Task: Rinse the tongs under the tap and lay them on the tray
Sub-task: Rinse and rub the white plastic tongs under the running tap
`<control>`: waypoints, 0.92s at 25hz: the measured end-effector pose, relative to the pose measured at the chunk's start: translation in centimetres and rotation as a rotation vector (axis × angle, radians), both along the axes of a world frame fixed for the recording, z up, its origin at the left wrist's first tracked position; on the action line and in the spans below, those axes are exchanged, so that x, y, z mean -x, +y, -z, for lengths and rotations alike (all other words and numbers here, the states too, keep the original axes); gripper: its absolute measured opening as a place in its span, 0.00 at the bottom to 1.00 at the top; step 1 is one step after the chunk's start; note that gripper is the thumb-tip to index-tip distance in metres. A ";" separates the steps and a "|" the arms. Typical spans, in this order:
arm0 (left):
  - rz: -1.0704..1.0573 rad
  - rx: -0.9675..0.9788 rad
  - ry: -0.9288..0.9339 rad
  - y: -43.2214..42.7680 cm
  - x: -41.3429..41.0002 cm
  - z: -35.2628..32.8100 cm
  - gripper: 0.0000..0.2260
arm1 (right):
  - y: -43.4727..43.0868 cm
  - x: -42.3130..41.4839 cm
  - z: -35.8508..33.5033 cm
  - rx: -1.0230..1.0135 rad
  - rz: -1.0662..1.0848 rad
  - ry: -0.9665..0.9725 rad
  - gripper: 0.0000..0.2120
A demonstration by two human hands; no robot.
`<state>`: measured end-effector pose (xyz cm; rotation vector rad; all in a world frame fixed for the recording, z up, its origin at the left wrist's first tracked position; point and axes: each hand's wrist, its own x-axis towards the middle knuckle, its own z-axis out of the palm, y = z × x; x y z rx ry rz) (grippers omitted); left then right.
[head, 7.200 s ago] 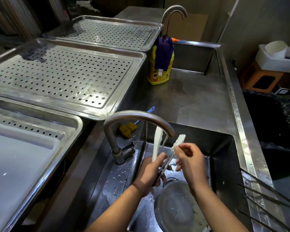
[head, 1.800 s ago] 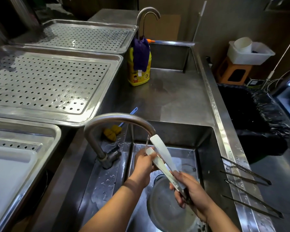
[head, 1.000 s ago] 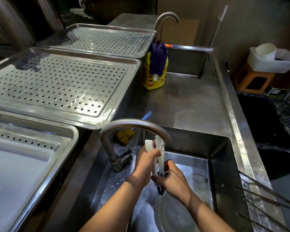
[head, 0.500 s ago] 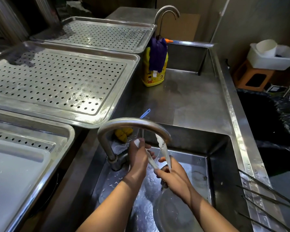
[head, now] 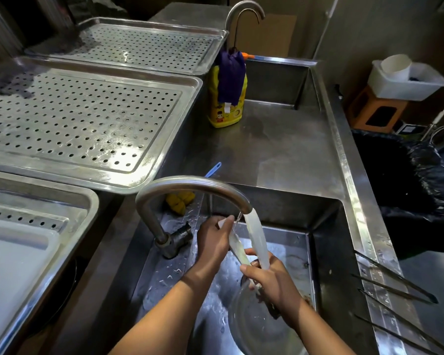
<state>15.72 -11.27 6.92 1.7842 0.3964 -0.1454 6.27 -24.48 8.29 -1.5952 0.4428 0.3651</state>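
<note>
White-tipped tongs [head: 257, 235] are held over the sink [head: 326, 252], their two arms spread under the curved tap [head: 187, 187]. A thin stream of water falls between the arms. My left hand [head: 212, 242] grips the left arm of the tongs near its tip. My right hand [head: 272, 278] is curled round the tongs lower down, near the handle. A perforated steel tray [head: 82, 119] lies on the counter to the left, with nothing on it.
A glass bowl [head: 254, 326] sits in the sink under my right hand. A yellow bottle with a purple cloth [head: 227, 93] stands behind. A second perforated tray [head: 139, 44], a white board in a tray [head: 13, 265], metal tongs [head: 395, 285] on the right rim, a black bin [head: 408, 185].
The tongs' arms have spread wider under the tap, and the right arm now reaches up to the spout. My left hand has slid slightly along the left arm. Water keeps running.
</note>
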 end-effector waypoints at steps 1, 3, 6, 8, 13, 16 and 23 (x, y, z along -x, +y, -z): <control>0.004 -0.005 -0.013 -0.3 0.4 0.0 0.14 | -0.3 0.4 0.1 0.041 0.007 -0.006 0.14; 0.032 0.109 0.011 -1.0 1.4 0.2 0.14 | -0.8 1.1 0.3 0.102 -0.009 0.006 0.15; 0.096 0.277 0.063 -1.3 2.9 0.7 0.12 | -1.8 2.0 0.3 0.132 0.009 0.079 0.15; 0.118 0.277 0.069 -1.2 3.6 1.0 0.11 | -2.2 2.4 0.1 0.147 -0.013 0.105 0.16; -0.006 0.142 0.053 -0.3 3.1 1.0 0.12 | -1.6 2.6 -0.1 0.085 -0.042 0.109 0.18; -0.019 0.156 0.049 0.6 2.6 0.4 0.14 | -1.2 2.4 -0.4 0.054 -0.043 0.115 0.19; 0.024 0.395 0.023 4.4 5.0 1.2 0.13 | 1.6 -2.8 -0.9 -0.010 -0.170 0.099 0.13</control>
